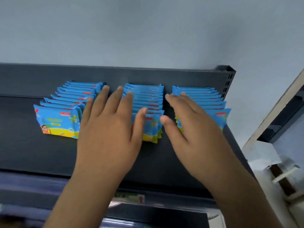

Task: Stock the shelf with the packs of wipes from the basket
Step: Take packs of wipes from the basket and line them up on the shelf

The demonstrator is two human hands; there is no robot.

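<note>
1. Two bare hands reach over the dark shelf [32,153], both palm-down with fingers spread and nothing held.
2. Nearest the front edge, the left hand [108,127] hovers across the gap between the left row of packs [64,111] and the middle row of packs [148,109]; whether its fingertips actually touch the wrappers I cannot tell.
3. Just to its side, the right hand [192,125] covers the inner front corner of the right row of packs [207,104], thumb pointing toward the middle row.
4. Judging by this, the step is tidying: pressing the rows flat and squaring them. Do it with light, even pressure from flat palms, since the soft wrappers will likely slide and fan out if pushed from one corner.
5. Further back, all three rows stand on edge, running toward the shelf's rear wall [148,74]; the left row leans askew and most needs straightening.
6. No basket is in view, so remaining stock cannot be judged.
</note>
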